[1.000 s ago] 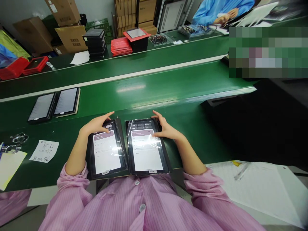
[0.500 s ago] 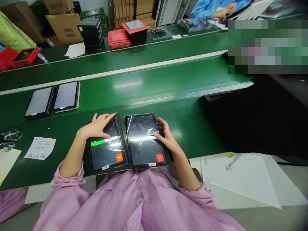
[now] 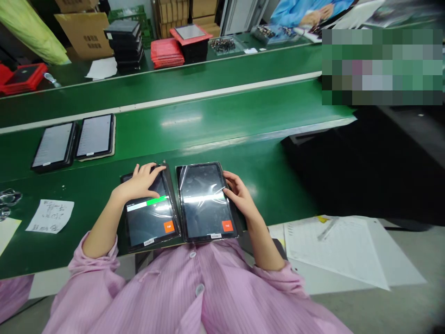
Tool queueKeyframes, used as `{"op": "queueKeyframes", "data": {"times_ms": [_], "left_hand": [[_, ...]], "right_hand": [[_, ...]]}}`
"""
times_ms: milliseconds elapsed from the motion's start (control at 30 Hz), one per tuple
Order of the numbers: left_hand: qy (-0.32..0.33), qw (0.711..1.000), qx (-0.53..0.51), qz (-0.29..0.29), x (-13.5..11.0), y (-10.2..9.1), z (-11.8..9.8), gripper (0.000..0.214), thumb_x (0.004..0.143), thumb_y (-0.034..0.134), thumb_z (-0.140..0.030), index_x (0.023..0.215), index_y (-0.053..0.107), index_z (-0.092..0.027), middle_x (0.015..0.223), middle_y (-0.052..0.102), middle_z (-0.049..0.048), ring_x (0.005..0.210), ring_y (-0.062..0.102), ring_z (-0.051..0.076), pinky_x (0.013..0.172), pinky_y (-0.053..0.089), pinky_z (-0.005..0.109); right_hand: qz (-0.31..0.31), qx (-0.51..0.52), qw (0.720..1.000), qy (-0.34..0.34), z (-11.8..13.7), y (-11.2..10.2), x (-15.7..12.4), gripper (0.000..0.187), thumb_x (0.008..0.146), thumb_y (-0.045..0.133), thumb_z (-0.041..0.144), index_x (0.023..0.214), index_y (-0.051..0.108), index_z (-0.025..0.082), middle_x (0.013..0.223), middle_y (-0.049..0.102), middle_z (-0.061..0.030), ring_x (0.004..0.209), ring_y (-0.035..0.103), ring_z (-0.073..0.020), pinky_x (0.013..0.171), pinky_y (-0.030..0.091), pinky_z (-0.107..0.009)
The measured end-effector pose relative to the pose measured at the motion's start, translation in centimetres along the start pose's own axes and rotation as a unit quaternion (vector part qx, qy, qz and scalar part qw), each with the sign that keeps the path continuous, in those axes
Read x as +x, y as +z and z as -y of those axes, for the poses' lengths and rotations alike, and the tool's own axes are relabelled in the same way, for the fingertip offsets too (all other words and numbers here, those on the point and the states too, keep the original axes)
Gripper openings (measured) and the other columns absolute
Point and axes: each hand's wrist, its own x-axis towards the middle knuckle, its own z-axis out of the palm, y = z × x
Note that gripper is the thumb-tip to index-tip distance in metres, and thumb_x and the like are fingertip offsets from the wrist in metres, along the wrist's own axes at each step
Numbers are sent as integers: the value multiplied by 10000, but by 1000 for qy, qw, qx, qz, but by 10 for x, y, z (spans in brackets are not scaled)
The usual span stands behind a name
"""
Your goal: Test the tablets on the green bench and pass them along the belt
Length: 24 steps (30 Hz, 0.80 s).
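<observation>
Logging left tablet (image 3: pixel 149 225) and right tablet (image 3: pixel 202 217) on green bench (image 3: pixel 271 199): dark glossy screens, orange Fail boxes (image 3: pixel 168 227); long axes fore-and-aft, tops pointing away. Left hand (image 3: pixel 139 184) spread, fingers apart; right hand (image 3: pixel 239 197) at an edge, clamped or not I can't tell.

The left black rectangular tablet (image 3: pixel 149 225) and the right black rectangular tablet (image 3: pixel 205 220) now show dark screens with orange "Fail" squares (image 3: pixel 168 227) instead of white pages, the left tablet's bright-green bar segment (image 3: pixel 156 201) lies further right, and the bare right hand (image 3: pixel 241 195) has its thumb drawn back to the right tablet's edge.
</observation>
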Motion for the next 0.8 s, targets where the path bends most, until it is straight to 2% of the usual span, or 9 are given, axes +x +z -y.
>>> {"op": "queueKeyframes", "data": {"times_ms": [100,200,500,667,800], "left_hand": [[25,1000,-17,3,3,3,0,703,804,786,-395,1429,475,-311,1546,318,185,1495,199,397,1164,132,700],[42,999,-22,-3,5,6,4,526,809,779,-404,1295,587,-338,1537,326,131,1480,204,414,1155,164,705],[61,997,-48,-3,9,2,6,557,742,840,-387,1253,624,-333,1471,312,125,1427,240,434,1119,330,602],[56,996,-60,-23,10,3,11,659,688,872,-439,1273,593,-318,1391,353,122,1345,347,398,1096,354,583],[47,997,-59,-28,10,3,12,707,665,881,-447,1290,574,-325,1390,364,115,1320,372,389,1087,359,571]], "right_hand": [[-8,4,1000,0,-2,0,-2,394,841,743,417,1188,606,292,1499,476,-71,1410,459,-259,1217,335,-438],[-25,11,1000,5,-4,-1,-2,361,806,780,409,1115,646,280,1480,505,-75,1407,469,-264,1211,342,-447],[-40,-11,999,21,-4,-5,-2,350,764,816,421,1058,720,257,1393,574,-98,1308,560,-295,1156,410,-506],[-22,-34,999,2,0,-5,-1,406,817,764,436,1188,672,297,1388,543,-78,1324,532,-277,1152,422,-479],[-8,-60,998,-7,3,-3,-1,415,854,721,437,1242,643,311,1384,516,-71,1331,511,-269,1148,427,-464]]}}
